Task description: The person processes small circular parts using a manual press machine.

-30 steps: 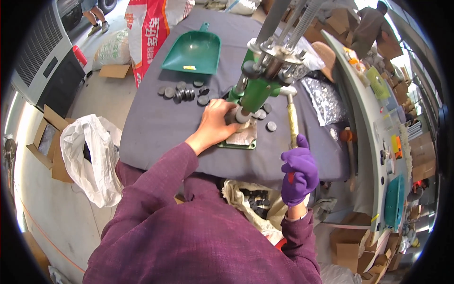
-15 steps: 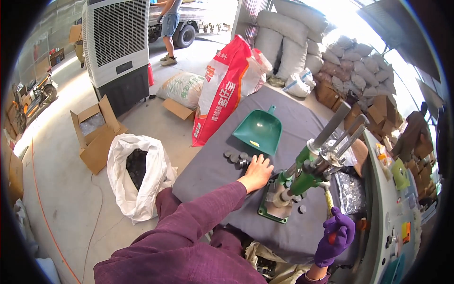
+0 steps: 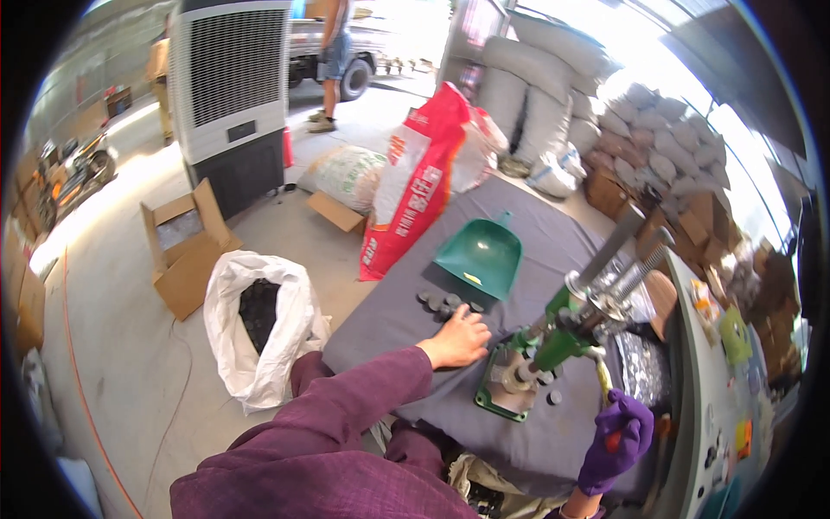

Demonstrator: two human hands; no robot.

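My bare left hand [image 3: 460, 339] reaches low over the grey-covered table, its fingers apart and lightly bent. Just beyond its fingertips lies a loose group of small black round caps [image 3: 435, 304]; whether a fingertip touches one I cannot make out. To its right stands a green hand press [image 3: 553, 333] with a bare metal base plate. One black cap [image 3: 554, 398] rests beside that base, and another dark piece shows near the ram. My right hand [image 3: 617, 439], in a purple glove, is closed around the red-ended press lever [image 3: 604, 376].
A green dustpan [image 3: 481, 254] with a yellow scrap lies beyond the caps. Left of the table stands a white sack [image 3: 222, 346] of black pieces. A red and white bag [image 3: 410, 199] leans at the far edge. Clear plastic bags [image 3: 641, 365] lie right of the press.
The view has shifted a little. My left hand has drawn slightly left and toward me, uncovering more caps. My right hand keeps its grip on the lever. A person appears at far left.
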